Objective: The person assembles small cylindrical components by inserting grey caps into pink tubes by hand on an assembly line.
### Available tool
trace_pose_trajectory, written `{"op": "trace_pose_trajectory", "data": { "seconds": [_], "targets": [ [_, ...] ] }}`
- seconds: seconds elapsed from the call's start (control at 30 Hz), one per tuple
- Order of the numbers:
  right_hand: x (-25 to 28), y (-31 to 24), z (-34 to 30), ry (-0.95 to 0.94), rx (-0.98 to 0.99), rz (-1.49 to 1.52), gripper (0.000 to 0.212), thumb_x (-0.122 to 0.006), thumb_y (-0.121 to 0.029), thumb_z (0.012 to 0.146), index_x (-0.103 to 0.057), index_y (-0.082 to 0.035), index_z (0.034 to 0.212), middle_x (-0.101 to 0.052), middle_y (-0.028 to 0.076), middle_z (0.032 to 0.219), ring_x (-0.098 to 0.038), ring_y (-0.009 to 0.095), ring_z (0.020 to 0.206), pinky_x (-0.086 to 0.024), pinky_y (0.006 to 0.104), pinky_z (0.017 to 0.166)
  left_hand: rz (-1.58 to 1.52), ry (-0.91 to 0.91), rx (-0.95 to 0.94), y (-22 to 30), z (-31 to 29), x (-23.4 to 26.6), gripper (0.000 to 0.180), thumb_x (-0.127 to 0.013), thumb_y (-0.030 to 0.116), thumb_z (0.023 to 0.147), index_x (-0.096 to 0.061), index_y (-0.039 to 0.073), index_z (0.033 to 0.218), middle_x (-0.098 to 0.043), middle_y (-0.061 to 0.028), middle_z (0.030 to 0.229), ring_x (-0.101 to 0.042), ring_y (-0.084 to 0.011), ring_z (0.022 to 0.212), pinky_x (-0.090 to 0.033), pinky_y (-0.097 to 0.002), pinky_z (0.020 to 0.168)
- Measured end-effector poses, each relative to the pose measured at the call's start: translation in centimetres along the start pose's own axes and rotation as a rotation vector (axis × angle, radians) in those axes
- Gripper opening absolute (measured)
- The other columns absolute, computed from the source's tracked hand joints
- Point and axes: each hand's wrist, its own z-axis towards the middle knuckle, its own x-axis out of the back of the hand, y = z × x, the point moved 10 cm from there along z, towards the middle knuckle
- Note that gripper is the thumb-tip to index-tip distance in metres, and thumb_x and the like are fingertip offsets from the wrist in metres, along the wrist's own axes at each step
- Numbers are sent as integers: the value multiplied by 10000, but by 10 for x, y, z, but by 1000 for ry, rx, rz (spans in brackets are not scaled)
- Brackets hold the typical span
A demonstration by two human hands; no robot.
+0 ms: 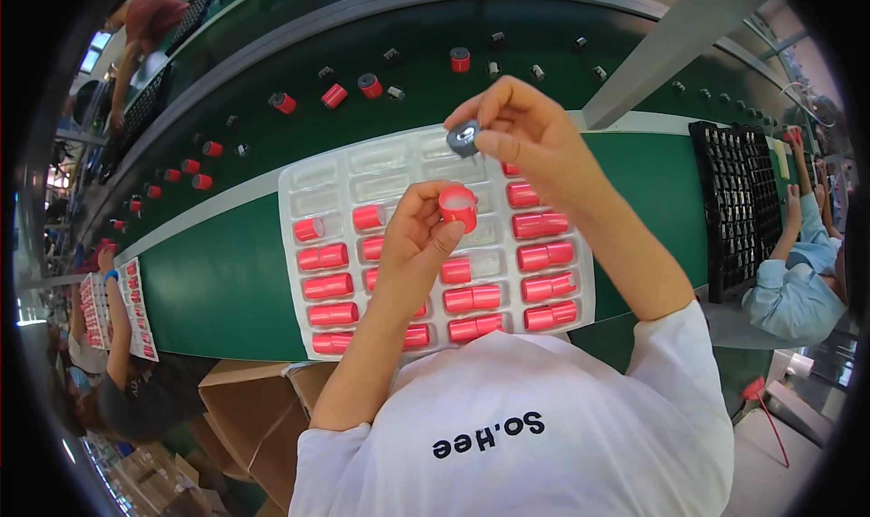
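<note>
My left hand [412, 231] pinches a short red cylindrical cup [460, 216] over the tray, its open, whitish inside facing up. My right hand [535, 136] holds a small dark grey cap-like piece [464, 140] with a shiny centre, between thumb and fingers, just above the cup and apart from it. Beneath both hands lies a white moulded tray [585, 277] with rows of slots. Red cylinders [546, 256] fill many of the near and right-hand slots; several far slots hold nothing. My left forearm hides part of the tray.
Past the tray, a dark green belt [299, 141] carries scattered red cylinders [334, 96] and small dark-and-silver pieces [391, 55]. A grey post [666, 41] rises at the far right. Black racks [723, 209] stand to the right, cardboard boxes [249, 399] at lower left. Other people sit both sides.
</note>
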Motion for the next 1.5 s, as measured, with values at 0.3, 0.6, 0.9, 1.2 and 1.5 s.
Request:
{"op": "trace_pose_trajectory", "data": {
  "seconds": [0.3,0.6,0.9,1.2,1.5],
  "targets": [
    [-27,-6,-13,56,117,7,107,-636,-72,872,-650,-39,973,-622,134,1082,-617,203,989,-501,311,895,-618,-150,81,5,-7,-16,396,-450,329,1004,-418,72,1304,-552,-104,1093,-544,-157,941,-451,-310,867],
    [-44,12,-12,-76,121,130,109,-680,-121,857,-666,-42,930,-641,156,1086,-637,238,1001,-520,323,868,-707,-200,78,16,-12,-22,389,-380,376,1020,-389,91,1285,-530,-87,940,-438,-100,698,-411,-240,673],
    [-53,-14,-25,-180,236,-388,193,-742,-65,760,-681,-40,941,-678,134,1047,-652,225,971,-516,311,812,-780,-47,183,3,-18,-17,353,-351,376,1029,-404,95,1236,-529,-87,904,-397,-87,632,-369,-227,577],
    [100,15,38,416,321,-1106,145,-690,-66,788,-603,-39,900,-645,105,991,-643,276,829,-515,327,735,978,-154,-105,2,-6,-6,321,-651,124,844,-478,42,1101,-543,-130,987,-549,-268,904,-481,-335,776],
    [112,53,73,396,337,-1681,172,-672,-177,826,-585,-54,909,-610,128,992,-606,330,951,-506,415,762,1238,-487,-92,-25,-28,-18,220,-674,19,761,-562,42,948,-517,-114,984,-515,-305,987,-467,-376,851]
  ]
}}
